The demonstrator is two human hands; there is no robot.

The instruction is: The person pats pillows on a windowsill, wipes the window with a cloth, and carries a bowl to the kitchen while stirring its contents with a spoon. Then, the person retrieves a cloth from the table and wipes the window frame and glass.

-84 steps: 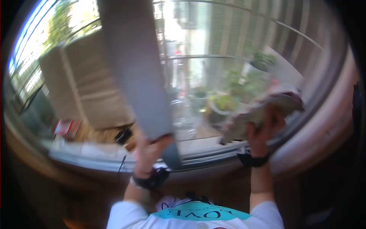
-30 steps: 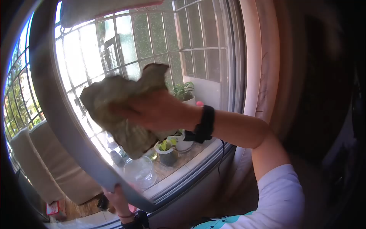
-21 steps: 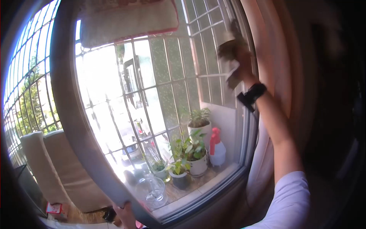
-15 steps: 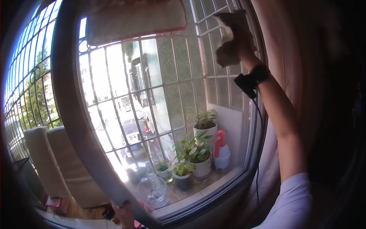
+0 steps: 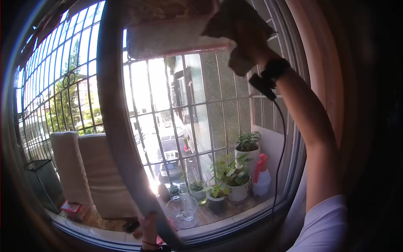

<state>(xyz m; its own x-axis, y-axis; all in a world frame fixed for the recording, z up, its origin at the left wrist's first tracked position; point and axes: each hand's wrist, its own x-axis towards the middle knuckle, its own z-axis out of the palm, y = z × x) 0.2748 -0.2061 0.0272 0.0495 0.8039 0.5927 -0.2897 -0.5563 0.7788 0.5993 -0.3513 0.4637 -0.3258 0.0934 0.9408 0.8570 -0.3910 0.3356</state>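
Observation:
High in the view, my right hand holds a dark, crumpled cloth against or very close to the window glass; contact is hard to make out. My fingers are mostly lost in shadow behind the cloth. A black band with a small device and a cable is on that wrist. Low down, my left hand is closed at the edge of the upright window frame, with a dark band at its wrist. Some of its fingers are hidden by the frame.
Behind the glass are several potted plants, a spray bottle with a red head and a clear round container. Metal bars stand beyond. At left are beige cushions, a dark-framed glass tank and a red box.
My right hand has moved the cloth left and slightly up over the pane, away from the right-hand frame. The camera view has turned left. My left hand stays at the frame.

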